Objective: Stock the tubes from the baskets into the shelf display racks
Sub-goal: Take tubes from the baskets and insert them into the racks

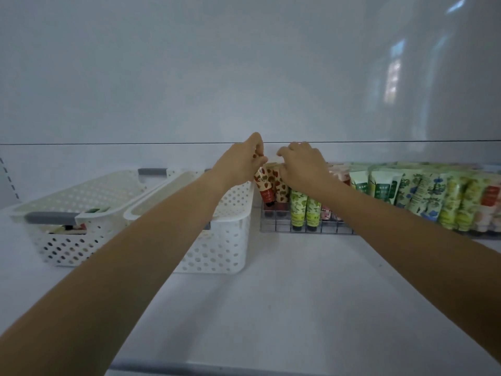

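My left hand [241, 161] pinches the top of a strawberry-print tube [264, 185] with a red cap, which hangs cap-down over the left end of the wire display rack [273, 226]. My right hand [303, 165] reaches over the rack just to the right, its curled fingers at the top edge of a second strawberry-print tube [282, 189]. In front stand two green-print tubes [305, 210], cap-down. Several more green, blue and pink tubes [423, 194] fill the rack to the right. My arms hide part of the rack.
Two white perforated baskets stand left of the rack on the white shelf. The near one [225, 240] touches the rack's end; the far-left one [67, 240] with grey handles holds a few tubes. The shelf's back wall rises close behind the rack.
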A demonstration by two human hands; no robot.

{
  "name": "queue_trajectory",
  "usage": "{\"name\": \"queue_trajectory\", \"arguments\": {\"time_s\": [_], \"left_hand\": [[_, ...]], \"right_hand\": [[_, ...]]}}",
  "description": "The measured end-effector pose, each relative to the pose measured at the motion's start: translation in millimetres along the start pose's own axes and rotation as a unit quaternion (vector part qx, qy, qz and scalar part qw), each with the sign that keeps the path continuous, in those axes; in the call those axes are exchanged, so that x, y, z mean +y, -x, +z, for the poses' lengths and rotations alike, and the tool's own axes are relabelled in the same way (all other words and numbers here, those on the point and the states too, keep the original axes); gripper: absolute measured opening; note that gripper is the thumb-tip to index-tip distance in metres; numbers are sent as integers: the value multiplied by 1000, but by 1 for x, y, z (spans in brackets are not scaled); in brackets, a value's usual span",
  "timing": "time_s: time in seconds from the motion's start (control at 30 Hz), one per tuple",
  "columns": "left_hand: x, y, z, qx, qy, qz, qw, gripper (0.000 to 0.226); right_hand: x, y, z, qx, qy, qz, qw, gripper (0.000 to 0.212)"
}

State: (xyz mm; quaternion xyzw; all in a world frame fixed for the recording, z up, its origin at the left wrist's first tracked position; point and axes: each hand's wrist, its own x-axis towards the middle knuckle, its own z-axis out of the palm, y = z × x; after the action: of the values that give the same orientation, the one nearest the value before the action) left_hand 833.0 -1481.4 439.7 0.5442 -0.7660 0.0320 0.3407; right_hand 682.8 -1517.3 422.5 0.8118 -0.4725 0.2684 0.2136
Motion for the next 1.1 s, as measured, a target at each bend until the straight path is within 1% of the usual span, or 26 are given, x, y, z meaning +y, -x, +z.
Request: {"name": "queue_trajectory", "arguments": {"time_s": [0.07, 0.13, 0.2, 0.33, 0.4, 0.53, 0.63, 0.8, 0.9, 0.97, 1.1], "left_hand": [[-2, -2, 3, -31, -3, 0, 1000, 6], [-4, -4, 5, -64, -17, -2, 998, 8], [-5, -5, 8, -92, -44, -1, 995, 7], [-4, -7, 12, -114, -68, 5, 991, 7], [-3, -7, 13, -110, -74, 8, 991, 9], [1, -5, 10, -78, -67, 25, 994, 14], [5, -5, 10, -97, -84, 31, 991, 13], [9, -7, 9, -123, -132, 36, 983, 11], [5, -8, -7, -113, -131, 41, 984, 11], [-3, -8, -25, -90, -160, 39, 982, 18], [-28, -5, -60, -58, -259, 25, 964, 35]], "right_hand": [[-1, 16, -5, 84, -18, -67, 994, 33], [-3, 41, -5, 127, -18, -144, 981, 28], [-2, 69, 3, 128, -7, -205, 970, 25], [8, 102, 19, 76, -40, -244, 966, 26], [11, 104, 21, 65, -55, -246, 966, 26], [9, 108, 24, 31, -93, -239, 966, 22], [8, 108, 25, 22, -102, -226, 969, 22], [8, 110, 21, 23, -95, -224, 970, 28], [9, 107, 14, 23, -95, -210, 973, 28], [9, 99, 5, 31, -106, -195, 975, 30], [-1, 72, -14, 53, -123, -176, 975, 30]]}}
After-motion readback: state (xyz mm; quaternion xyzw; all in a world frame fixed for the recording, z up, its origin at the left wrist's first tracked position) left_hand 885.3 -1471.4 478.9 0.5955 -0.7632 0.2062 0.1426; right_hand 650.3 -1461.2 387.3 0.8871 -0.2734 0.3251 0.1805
